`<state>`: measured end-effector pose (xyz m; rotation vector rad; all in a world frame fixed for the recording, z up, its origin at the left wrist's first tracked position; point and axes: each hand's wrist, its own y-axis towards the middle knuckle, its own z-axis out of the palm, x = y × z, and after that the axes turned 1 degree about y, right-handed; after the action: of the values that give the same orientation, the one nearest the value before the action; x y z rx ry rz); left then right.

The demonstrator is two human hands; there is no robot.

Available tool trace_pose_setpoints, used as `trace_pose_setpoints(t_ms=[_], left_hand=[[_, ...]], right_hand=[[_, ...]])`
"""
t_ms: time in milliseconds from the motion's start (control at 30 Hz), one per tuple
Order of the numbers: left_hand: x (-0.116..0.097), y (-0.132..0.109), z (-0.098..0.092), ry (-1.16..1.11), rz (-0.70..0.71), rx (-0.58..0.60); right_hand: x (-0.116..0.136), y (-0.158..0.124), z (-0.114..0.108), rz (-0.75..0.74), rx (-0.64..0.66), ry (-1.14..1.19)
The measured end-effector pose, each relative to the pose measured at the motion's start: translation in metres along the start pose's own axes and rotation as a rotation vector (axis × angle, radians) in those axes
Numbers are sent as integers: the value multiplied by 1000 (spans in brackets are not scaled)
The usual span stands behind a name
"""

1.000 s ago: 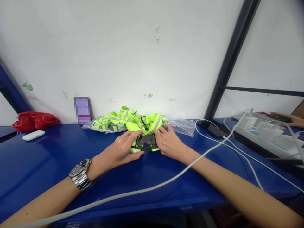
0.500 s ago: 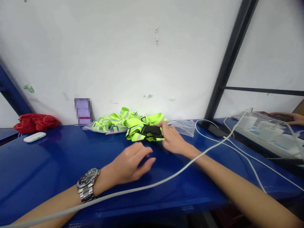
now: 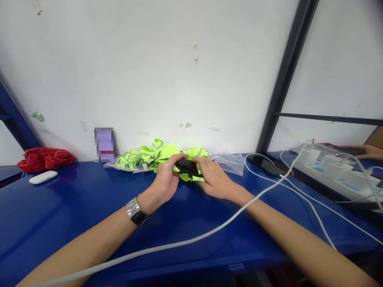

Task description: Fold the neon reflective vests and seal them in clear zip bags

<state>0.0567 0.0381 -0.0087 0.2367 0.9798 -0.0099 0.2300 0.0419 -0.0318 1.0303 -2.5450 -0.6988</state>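
A bundle of neon yellow reflective straps with a black buckle lies on the blue table near the wall. My left hand grips the bundle's left side, its thumb beside the buckle. On the right side, my right hand is closed on the straps, fingers at the buckle's edge. Behind and left of the bundle, more neon straps sit in a clear plastic bag. Another clear bag lies flat behind my right hand.
A red plastic bag, a white case and an upright phone are on the left. A white cable crosses above both forearms. A dark phone, white chargers and another person's hand are on the right.
My left hand has moved up and forward and taken hold of the strap bundle at the buckle. My right hand has shifted slightly, its fingers now further over the bundle.
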Motion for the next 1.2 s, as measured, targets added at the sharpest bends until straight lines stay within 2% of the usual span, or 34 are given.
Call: trace_pose_setpoints(t_ms=[67,133,167,200,267,300,367,433,500,567,667,833,900,1033,1200], left_hand=[[-7,9,14,-47,53,-144],[-14,17,25,-89,109,-235],[-17,21,30,-109,127,-263],[-20,23,33,-128,133,-280],[-24,23,39,-154,122,-301],[-24,22,41,-157,106,-308],[-23,15,43,-154,64,-322],[-19,6,41,-136,19,-326],[-14,-1,38,-137,-2,-316],[-9,-6,35,-155,12,-310],[0,-11,31,-192,33,-305],[8,-11,32,-180,17,-238],[8,-8,31,-180,32,-230],[-1,3,26,-186,111,-313],[-21,10,22,-153,91,-309]], right_hand=[[5,-2,-3,16,-162,-47],[12,-5,-5,-36,-336,-6],[15,-6,-5,-87,-355,64],[19,-7,-4,-135,-308,159],[27,-5,2,-169,-82,400],[31,-3,6,-138,40,536],[36,5,17,-32,166,853],[38,14,27,109,147,1248],[37,22,31,249,8,1632],[33,27,30,358,-160,1852],[28,31,20,434,-311,1930],[26,32,5,437,-364,1913],[27,33,2,454,-439,1935],[29,35,-2,477,-588,1931],[34,34,-7,482,-598,1856]])
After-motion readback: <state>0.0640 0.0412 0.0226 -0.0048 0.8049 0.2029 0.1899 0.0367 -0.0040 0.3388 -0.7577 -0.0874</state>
